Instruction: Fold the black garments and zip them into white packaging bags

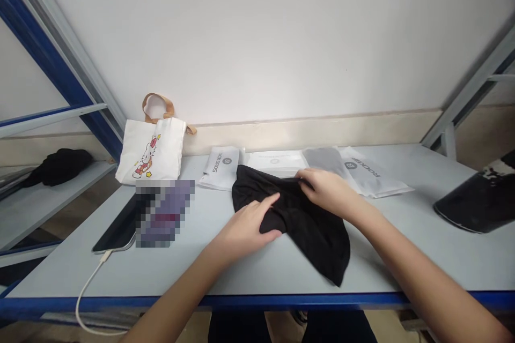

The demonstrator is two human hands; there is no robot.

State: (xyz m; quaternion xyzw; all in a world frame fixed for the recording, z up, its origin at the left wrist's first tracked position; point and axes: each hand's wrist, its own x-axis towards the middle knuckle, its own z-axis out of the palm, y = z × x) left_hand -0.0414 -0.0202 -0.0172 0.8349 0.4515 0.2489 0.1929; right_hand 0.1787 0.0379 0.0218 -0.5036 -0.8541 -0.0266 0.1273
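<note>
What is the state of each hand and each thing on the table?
Black cloth: creased, far edge held.
Left hand: thumb and fingers apart, at the cloth.
Right hand: pinching the cloth's far edge.
Phone: lying flat, visible screen dark.
White cable: plugged into the phone.
Tote bag: upright, handle raised.
Packets: lying flat; sealed or not, unclear.
Black object at right: partly cut off, state unclear.

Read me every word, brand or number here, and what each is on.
"OCKBROS", first letter unclear: frosted white plastic packet, left.
"ROCKB", ending unclear: frosted white plastic packet, right.
Too faint to read: print on the flat white packet between them.
None visible: crumpled black cloth.
</note>
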